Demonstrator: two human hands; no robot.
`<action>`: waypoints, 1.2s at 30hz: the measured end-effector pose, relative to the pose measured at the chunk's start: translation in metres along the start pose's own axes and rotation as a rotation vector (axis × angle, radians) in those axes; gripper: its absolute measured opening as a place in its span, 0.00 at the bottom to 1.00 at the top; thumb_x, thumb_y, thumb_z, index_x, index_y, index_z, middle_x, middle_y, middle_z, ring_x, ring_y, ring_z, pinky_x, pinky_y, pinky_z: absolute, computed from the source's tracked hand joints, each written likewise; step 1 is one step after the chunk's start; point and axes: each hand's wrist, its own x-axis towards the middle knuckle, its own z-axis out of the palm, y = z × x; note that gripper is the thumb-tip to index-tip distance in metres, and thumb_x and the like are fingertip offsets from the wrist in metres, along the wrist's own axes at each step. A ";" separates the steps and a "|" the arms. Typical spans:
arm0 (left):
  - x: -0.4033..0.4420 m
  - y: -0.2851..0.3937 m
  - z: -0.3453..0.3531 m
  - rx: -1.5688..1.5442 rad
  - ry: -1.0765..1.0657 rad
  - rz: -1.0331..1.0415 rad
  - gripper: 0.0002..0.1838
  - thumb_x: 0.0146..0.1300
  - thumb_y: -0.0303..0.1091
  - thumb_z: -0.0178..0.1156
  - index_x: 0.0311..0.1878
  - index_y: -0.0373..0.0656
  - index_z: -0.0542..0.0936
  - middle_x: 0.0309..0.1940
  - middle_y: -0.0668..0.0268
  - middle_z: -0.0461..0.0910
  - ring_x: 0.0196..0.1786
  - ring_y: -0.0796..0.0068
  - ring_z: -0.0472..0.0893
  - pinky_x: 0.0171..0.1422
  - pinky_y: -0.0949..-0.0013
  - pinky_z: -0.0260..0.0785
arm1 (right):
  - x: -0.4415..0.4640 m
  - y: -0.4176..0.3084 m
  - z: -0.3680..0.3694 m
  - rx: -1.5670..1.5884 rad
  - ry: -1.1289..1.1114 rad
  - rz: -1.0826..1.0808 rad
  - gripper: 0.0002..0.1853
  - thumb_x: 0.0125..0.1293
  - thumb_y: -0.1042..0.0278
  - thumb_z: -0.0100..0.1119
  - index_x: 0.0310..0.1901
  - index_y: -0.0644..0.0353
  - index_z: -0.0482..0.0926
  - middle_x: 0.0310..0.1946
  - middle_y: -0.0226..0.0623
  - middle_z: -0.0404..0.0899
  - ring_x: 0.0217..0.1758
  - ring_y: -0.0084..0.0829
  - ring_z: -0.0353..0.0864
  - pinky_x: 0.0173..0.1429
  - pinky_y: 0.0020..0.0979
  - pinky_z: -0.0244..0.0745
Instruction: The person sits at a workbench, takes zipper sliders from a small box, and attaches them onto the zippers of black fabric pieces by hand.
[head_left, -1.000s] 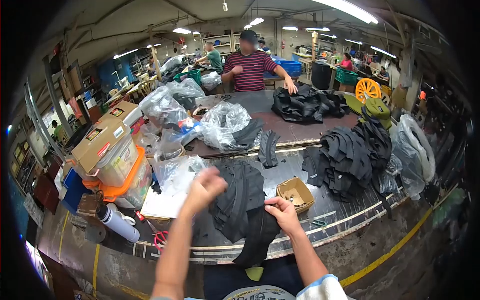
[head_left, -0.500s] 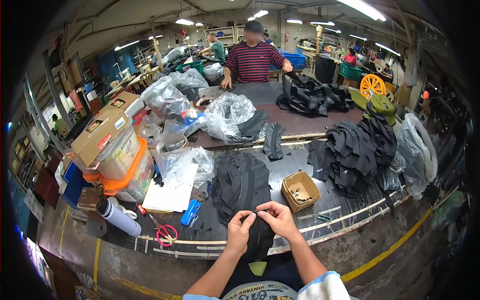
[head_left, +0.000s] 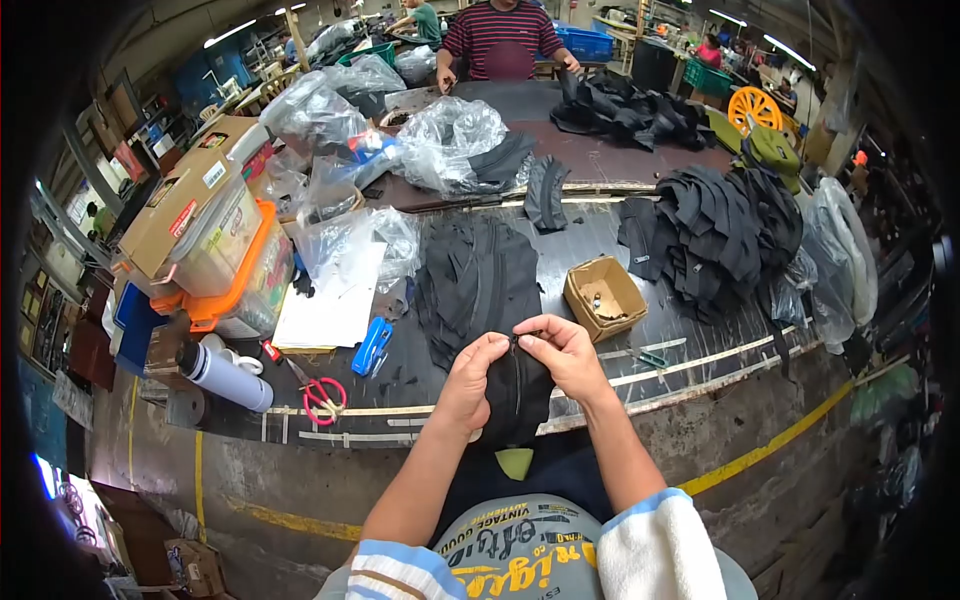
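A black fabric strip with a zipper [head_left: 517,405] hangs over the table's front edge. Its top end is pinched by my left hand [head_left: 468,378] on one side and my right hand [head_left: 566,362] on the other, fingertips close together. Whatever small part lies between the fingertips is too small to make out. Just beyond my hands lies a pile of black zipper strips [head_left: 470,275]. To the right of that pile stands an open cardboard box [head_left: 606,298] with small metal pieces inside.
Pink-handled scissors [head_left: 322,398], a blue stapler [head_left: 373,346], white paper [head_left: 328,305] and a bottle [head_left: 228,377] lie or stand left. Stacked plastic bins [head_left: 225,260] rise behind them. Black strips [head_left: 710,240] are heaped right. Across the table stands a person in a striped shirt [head_left: 500,40].
My view has tilted down, so more of my shirt shows. Both hands have risen slightly in view, still pinching the strip, and its zipper line now shows between them.
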 end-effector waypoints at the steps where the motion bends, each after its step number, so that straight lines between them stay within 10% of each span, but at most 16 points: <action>1: 0.001 0.001 -0.001 0.000 0.002 -0.001 0.05 0.76 0.29 0.60 0.44 0.42 0.83 0.40 0.73 0.82 0.44 0.87 0.76 0.54 0.82 0.65 | 0.000 -0.001 0.001 0.001 0.000 0.002 0.09 0.75 0.80 0.62 0.52 0.66 0.86 0.39 0.29 0.84 0.39 0.14 0.75 0.46 0.13 0.68; 36: -0.010 -0.010 0.012 0.250 0.072 0.032 0.08 0.74 0.29 0.65 0.36 0.39 0.84 0.28 0.73 0.82 0.29 0.87 0.74 0.33 0.82 0.66 | -0.007 -0.009 -0.013 -0.240 0.006 -0.020 0.10 0.73 0.78 0.63 0.51 0.64 0.89 0.28 0.20 0.78 0.27 0.10 0.64 0.31 0.14 0.58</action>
